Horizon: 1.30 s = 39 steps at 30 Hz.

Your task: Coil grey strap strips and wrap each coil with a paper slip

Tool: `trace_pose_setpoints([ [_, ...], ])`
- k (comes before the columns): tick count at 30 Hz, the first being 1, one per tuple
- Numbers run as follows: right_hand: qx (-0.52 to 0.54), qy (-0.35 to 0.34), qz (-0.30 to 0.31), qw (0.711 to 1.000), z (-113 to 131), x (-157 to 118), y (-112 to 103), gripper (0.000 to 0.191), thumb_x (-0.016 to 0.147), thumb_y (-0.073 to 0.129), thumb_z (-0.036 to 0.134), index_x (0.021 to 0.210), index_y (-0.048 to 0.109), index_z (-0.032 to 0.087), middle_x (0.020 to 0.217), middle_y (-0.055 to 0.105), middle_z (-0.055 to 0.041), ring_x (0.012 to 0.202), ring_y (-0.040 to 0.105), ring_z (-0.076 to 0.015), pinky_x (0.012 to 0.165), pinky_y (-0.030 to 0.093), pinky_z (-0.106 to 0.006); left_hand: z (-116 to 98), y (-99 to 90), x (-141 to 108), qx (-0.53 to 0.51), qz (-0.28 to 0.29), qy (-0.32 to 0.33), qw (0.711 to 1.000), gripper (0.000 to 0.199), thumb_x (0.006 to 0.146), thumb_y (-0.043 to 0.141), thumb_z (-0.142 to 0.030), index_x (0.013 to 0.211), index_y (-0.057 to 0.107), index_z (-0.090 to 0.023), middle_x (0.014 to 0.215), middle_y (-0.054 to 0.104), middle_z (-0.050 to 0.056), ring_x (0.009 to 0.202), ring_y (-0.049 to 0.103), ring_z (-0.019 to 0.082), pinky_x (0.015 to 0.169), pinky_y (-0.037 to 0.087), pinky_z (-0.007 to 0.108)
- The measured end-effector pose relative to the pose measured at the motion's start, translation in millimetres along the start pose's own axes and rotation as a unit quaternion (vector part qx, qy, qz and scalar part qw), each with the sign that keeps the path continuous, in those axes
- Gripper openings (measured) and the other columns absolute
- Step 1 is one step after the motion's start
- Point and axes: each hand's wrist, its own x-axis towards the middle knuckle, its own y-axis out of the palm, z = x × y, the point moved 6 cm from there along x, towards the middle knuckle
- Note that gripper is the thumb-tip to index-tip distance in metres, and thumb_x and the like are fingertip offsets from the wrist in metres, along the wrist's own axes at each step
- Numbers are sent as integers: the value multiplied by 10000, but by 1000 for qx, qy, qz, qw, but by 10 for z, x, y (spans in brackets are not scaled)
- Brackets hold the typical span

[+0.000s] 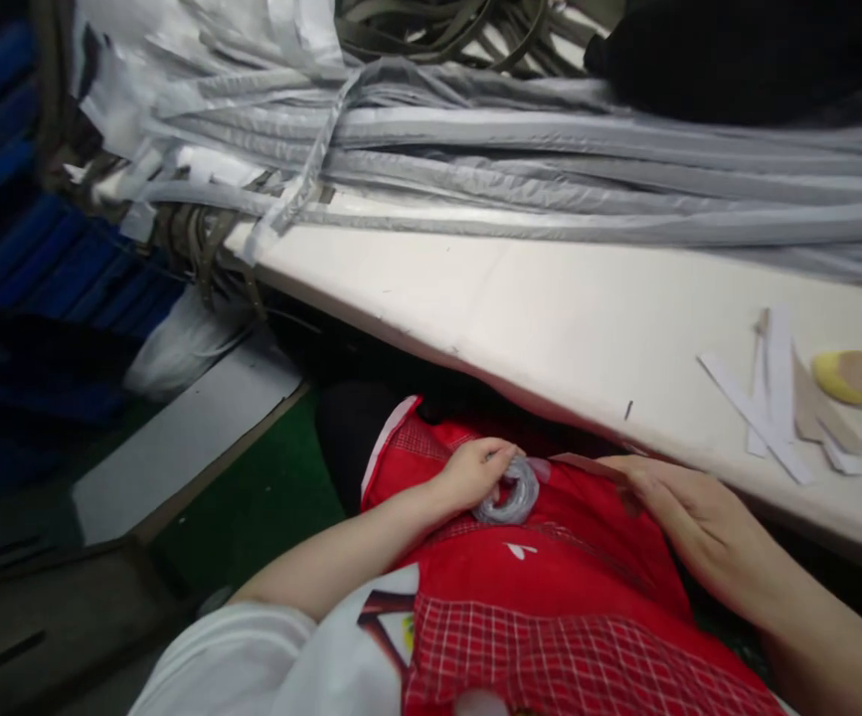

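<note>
Over the lap of a red apron [587, 557], my left hand [475, 472] is closed on the upper left edge of a small ring-shaped roll of shiny grey tape [526, 489]. A pale, translucent bit sticks out at the roll's upper right side. Farther right, beside the table's edge, my right hand [680, 507] pinches a thin, flat brownish strip [586, 462] that points left toward the roll. The ends of the right fingers are partly hidden behind the hand. A gap separates the roll from the right fingers.
Long grey strips [512, 179] lie across the back of the white table [520, 308]. Paper strips [777, 383] and a yellow-rimmed round piece [859, 376] rest at its right. A black bundle [759, 60] and dark coiled straps [445, 30] sit behind. Blue stacks [65, 259] stand left.
</note>
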Motion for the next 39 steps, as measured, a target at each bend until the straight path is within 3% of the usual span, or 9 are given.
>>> trace_pose_setpoints([
  [3,20,-13,83,996,72,73,371,460,1001,277,446,947,684,239,877,690,-69,841,636,-224,782,492,-340,47,-2,-50,-42,-9,-11,999,393,923,441,-403,1069,676,-123,624,618,-9,365,475,71,370,332,175],
  [6,-5,-14,94,996,83,120,500,398,968,365,460,876,672,224,824,662,-67,764,604,-215,717,473,-337,47,7,-62,-78,-14,-5,997,370,912,475,-392,1023,695,-117,594,622,-4,407,501,83,423,372,185],
  [11,-54,28,128,990,95,131,520,294,891,479,407,735,639,216,674,644,-17,610,565,-174,573,396,-287,39,45,-43,-115,-8,-7,993,397,899,502,-448,974,698,-112,556,607,-9,392,486,87,426,375,199],
  [17,-194,41,144,970,211,203,512,246,817,506,308,599,569,214,532,575,6,489,491,-140,508,273,-275,-49,47,-88,-55,1,12,998,408,920,445,-438,1018,685,-122,547,597,-17,363,493,84,387,363,179],
  [23,-250,-7,166,954,430,397,714,177,764,528,250,664,669,213,614,668,-41,543,575,-171,527,301,-277,-102,17,-110,10,-8,31,999,404,922,440,-430,1044,694,-141,720,687,28,405,535,86,412,394,189],
  [27,-318,-54,162,933,497,505,839,248,814,479,241,820,721,185,729,731,-100,629,638,-212,550,325,-287,-64,34,-102,8,11,27,1000,421,926,420,-444,1023,691,-138,692,680,34,427,559,107,402,404,194],
  [30,-288,-75,171,939,499,485,807,211,798,501,233,721,696,204,675,711,-68,584,608,-187,550,319,-278,-25,9,-86,3,0,20,1000,422,928,421,-448,1051,682,-141,679,668,23,411,552,103,385,390,189],
  [35,-194,-45,190,961,507,396,683,185,766,541,242,610,635,213,569,628,-10,497,518,-133,509,273,-260,-32,12,-48,-3,4,23,1000,404,925,443,-434,1068,677,-138,698,672,25,444,586,102,403,409,177],
  [39,-193,-52,215,956,543,393,761,218,792,536,272,608,637,213,562,623,-9,475,497,-122,494,264,-254,-67,3,-57,10,3,28,1000,389,913,468,-437,1042,680,-137,758,696,41,455,588,97,417,425,179],
])
